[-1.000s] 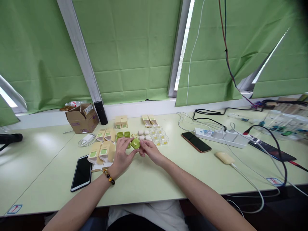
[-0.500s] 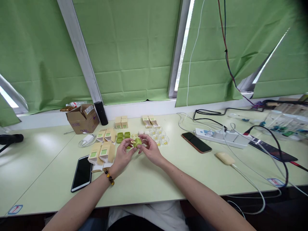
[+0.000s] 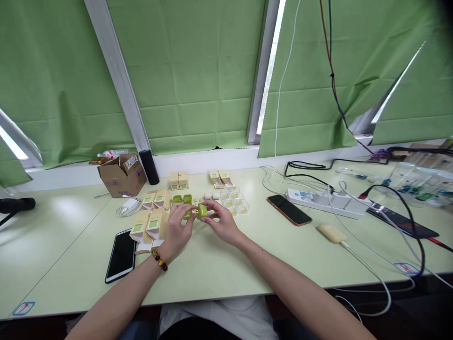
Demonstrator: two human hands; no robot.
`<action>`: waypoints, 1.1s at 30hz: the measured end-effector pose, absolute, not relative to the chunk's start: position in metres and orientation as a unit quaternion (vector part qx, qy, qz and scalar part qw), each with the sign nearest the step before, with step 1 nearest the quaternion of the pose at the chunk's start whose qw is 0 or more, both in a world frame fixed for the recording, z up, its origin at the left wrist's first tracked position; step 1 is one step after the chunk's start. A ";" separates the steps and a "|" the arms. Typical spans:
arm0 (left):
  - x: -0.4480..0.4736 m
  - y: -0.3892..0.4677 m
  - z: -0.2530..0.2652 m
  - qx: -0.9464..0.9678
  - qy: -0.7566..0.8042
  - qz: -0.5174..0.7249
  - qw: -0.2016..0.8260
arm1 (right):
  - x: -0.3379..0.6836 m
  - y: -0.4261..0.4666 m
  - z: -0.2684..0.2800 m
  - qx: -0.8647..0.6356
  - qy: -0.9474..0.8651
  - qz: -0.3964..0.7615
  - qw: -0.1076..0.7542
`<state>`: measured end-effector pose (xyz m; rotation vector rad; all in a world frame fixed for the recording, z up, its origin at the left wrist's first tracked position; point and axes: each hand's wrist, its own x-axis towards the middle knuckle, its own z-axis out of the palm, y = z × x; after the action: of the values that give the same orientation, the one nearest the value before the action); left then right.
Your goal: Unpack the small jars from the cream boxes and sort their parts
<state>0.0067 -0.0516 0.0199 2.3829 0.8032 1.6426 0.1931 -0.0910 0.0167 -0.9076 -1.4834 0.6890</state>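
Observation:
My right hand (image 3: 222, 222) is closed around a small glossy green case (image 3: 202, 211), gripping it between thumb and fingers. From the left, my left hand (image 3: 180, 225) pinches a small cream piece (image 3: 194, 212) at the case's side; whether that piece is attached to it I cannot tell. Just beyond my left fingers lie several open green square trays (image 3: 187, 197), partly hidden by the hand. Small cream bits (image 3: 200, 199) and white cylinders (image 3: 211, 196) lie behind the case. Clear plastic cups (image 3: 242, 207) with yellow centres stand right of my right hand.
Cream cardboard boxes (image 3: 157, 224) stand left, with more boxes (image 3: 179, 180) behind. A phone (image 3: 121, 257) lies front left, another phone (image 3: 289, 210) right. A power strip (image 3: 327, 202), cables and a cream mouse-shaped device (image 3: 331, 233) occupy the right. A brown carton (image 3: 122, 177) stands back left.
The green case has turned in my right hand, and the cream loop seen before now lies between my left fingertips. My left hand has drawn slightly left of the case.

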 end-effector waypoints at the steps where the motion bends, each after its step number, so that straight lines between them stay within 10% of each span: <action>1: 0.007 -0.052 0.020 0.794 0.265 0.544 0.060 | 0.193 -0.091 0.017 -0.391 -0.641 0.291 0.593; 33: 0.011 -0.046 0.009 0.752 0.235 0.598 0.148 | 0.193 -0.088 0.006 -0.367 -0.668 0.232 0.605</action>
<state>0.0114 -0.0465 0.0092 2.1621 0.6761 1.7205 0.1929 -0.0882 0.0059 -0.8483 -1.5454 0.5360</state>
